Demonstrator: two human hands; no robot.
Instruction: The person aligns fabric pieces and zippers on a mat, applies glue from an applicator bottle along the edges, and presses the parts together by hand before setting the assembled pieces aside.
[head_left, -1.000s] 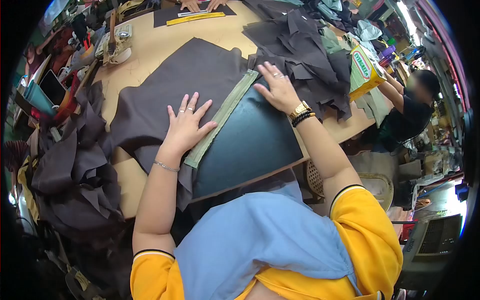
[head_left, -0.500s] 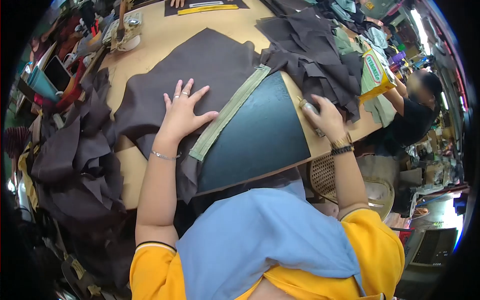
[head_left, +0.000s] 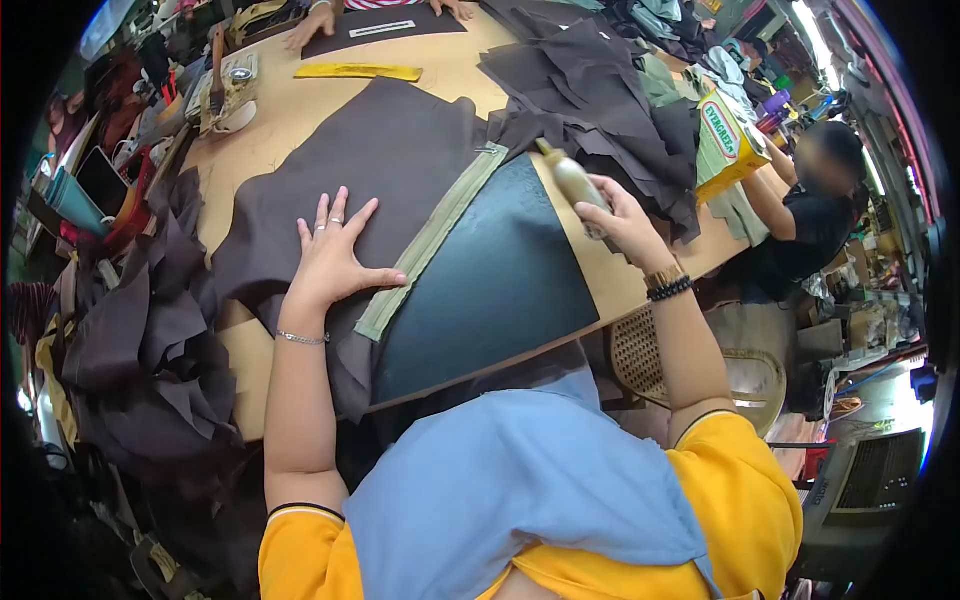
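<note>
My left hand [head_left: 335, 262] lies flat with fingers spread on a large dark brown fabric piece [head_left: 370, 140]. Its thumb touches the edge of an olive-green zipper [head_left: 430, 240], which runs diagonally and has a metal pull at its far end. To the right of the zipper is a smooth black panel [head_left: 490, 270]. My right hand [head_left: 622, 222] is closed around a squeeze bottle [head_left: 570, 182] with a narrow nozzle, tilted above the table's right side. What fills the bottle is hard to make out.
Stacked dark fabric pieces [head_left: 600, 110] lie at the far right, beside a yellow-green Evergreen box [head_left: 728, 148]. A yellow strip [head_left: 358, 72] lies farther back. Another person's hands [head_left: 318, 25] rest at the far edge. A person in black [head_left: 815, 215] is at the right. Crumpled fabric [head_left: 140, 320] hangs at left.
My right hand has lifted the bottle, its nozzle now pointing up and away. My left hand stays on the fabric. The far person's hand has moved off the yellow strip; the whole view has shifted slightly.
</note>
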